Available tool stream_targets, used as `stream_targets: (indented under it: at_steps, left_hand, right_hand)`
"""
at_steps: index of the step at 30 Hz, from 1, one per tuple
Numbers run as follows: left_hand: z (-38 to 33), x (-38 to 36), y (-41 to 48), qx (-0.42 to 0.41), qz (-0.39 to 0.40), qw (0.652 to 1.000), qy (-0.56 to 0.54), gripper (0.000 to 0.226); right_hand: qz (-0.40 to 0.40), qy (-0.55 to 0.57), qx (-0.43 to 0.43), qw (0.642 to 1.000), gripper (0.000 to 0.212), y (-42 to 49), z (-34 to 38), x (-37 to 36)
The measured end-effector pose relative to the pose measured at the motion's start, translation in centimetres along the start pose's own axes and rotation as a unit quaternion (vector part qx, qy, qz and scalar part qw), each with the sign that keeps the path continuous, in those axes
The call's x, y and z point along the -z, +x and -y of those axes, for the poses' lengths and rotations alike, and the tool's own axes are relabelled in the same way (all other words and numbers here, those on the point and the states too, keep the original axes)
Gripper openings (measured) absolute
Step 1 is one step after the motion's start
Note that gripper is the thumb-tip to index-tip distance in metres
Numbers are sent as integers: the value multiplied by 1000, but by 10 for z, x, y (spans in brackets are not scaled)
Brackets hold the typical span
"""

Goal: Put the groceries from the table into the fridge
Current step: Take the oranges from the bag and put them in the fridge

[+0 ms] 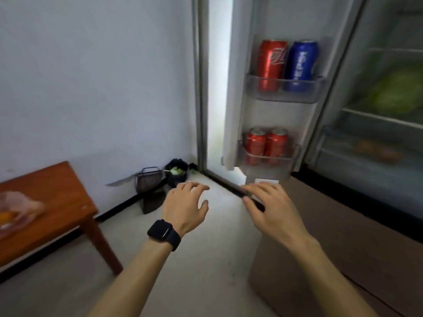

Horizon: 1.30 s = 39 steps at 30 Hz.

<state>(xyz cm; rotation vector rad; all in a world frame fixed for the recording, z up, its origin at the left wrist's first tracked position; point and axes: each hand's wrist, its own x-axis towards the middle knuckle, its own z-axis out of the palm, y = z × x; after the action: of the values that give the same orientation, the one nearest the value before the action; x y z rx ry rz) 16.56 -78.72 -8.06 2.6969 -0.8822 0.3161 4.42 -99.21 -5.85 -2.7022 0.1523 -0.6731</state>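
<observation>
**Empty hands before the open fridge**

The fridge (377, 133) fills the right side with its door (274, 106) swung open. Inside, blurred by motion, a green cabbage-like vegetable (393, 92) sits on a glass shelf, and something orange-brown lies in the drawer below; what it is cannot be told.

At lower left stands the wooden table (57, 197), its corner near the white wall. On it rests a clear plastic bag (18, 209) with an orange item inside.

The door's upper rack (283, 90) carries a red cola can (271, 65) touching a blue can (301, 62). The lower rack (270, 156) holds two red cans (265, 143) side by side.

On the floor in the corner, a dark bin (177, 172) with green scraps stands just beside a mesh basket (148, 179).

The left hand (185, 204), a black smartwatch (163, 234) on its wrist, hangs over the floor, fingers spread and grasping nothing. The right hand (272, 204) is near it, likewise loose and empty, just below the door's bottom edge.
</observation>
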Motion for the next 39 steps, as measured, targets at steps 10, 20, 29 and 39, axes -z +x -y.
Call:
stream_targets:
  at_steps: [10,20,29,39]
  left_hand:
    - [191,58,-151,270,14,962,45,42]
    - [348,74,-210,419,44,906,43,41]
    - [507,102,-197,472,44,877,82,40]
    - [691,98,-182,431,77,895,80,39]
  right_hand:
    - [175,84,153,969,38,34,193,-122]
    - [291,97,264,914,43,87,329,-254]
    - [355,101,309,876,46,166,431,-372]
    - [423,75,313,847,47,232,567,-522]
